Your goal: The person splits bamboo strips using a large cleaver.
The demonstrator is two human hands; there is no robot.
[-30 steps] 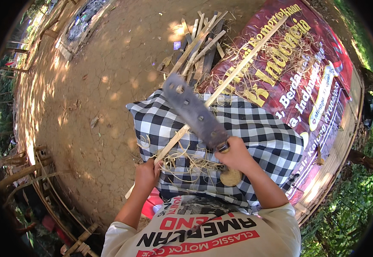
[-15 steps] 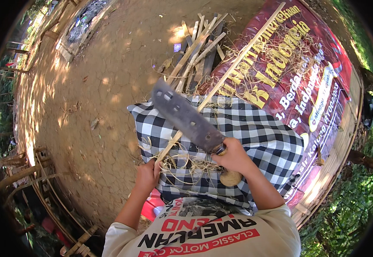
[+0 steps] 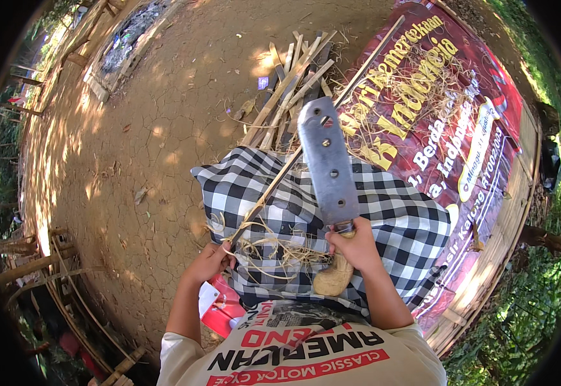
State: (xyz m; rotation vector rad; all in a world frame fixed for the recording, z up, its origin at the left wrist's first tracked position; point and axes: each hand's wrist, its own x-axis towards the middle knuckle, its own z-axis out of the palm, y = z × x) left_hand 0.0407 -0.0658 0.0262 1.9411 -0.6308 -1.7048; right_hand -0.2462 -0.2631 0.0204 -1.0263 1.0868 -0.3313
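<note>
Two hands. Right hand (image 3: 355,246) wrapped tight around the wooden handle (image 3: 334,278) of a broad knife (image 3: 327,157), blade upright beyond the grip. Left hand (image 3: 208,262) pinches a long thin strip (image 3: 274,185) near its close end; strip slants away rightward from that grip, passing behind the blade. Curled shavings (image 3: 283,249) between both grips, on checkered cloth (image 3: 399,209). Farther: piled slats (image 3: 293,83), then, rightward, a red banner (image 3: 464,55).
</note>
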